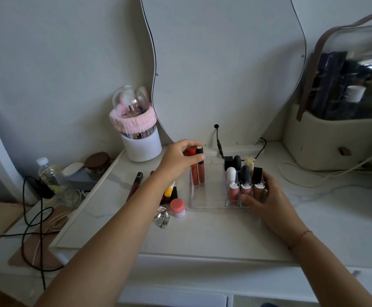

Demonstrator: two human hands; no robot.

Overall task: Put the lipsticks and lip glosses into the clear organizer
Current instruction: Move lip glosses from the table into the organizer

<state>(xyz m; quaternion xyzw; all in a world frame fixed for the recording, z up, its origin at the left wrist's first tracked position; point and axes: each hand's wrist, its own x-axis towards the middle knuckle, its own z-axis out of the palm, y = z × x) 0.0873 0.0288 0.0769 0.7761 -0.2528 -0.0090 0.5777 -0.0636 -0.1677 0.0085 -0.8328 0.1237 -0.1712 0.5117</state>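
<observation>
**Glosses [197, 173] upright in organizer [207, 206], loose pieces to its left**

Nearest, the right hand [269, 198] grips the organizer's front right corner, its fingers curled across the front wall, steadying it on the table [202, 235]. By those fingers a front row [246, 191] of three pink and brown tubes stands in narrow cells. Black- and white-capped sticks [244, 171] fill the cells behind.

Just left of the organizer sit a pink jar [177, 207] and a yellow-capped piece [169, 191]. Farther left a dark tube [136, 183] lies flat, its long axis running away from the person. The left forearm hides part of it, so it is only probably a gloss.

Farther back, the left hand [180, 156] reaches over these pieces. Its thumb and fingers are curled round the caps of the two glosses, pinching them together. Both tubes stand vertical in the back left corner of the wide left bay. Their bases look seated, though the clear walls make that hard to confirm.

The next move likely turns on the pieces still outside. They lie left of the organizer and under the left forearm, so the left hand is much nearer to them. The flat tube would need tipping upright, cap up, before it goes in.

Beyond stand a white brush pot [140, 147] and the mirror [224, 63].
</observation>
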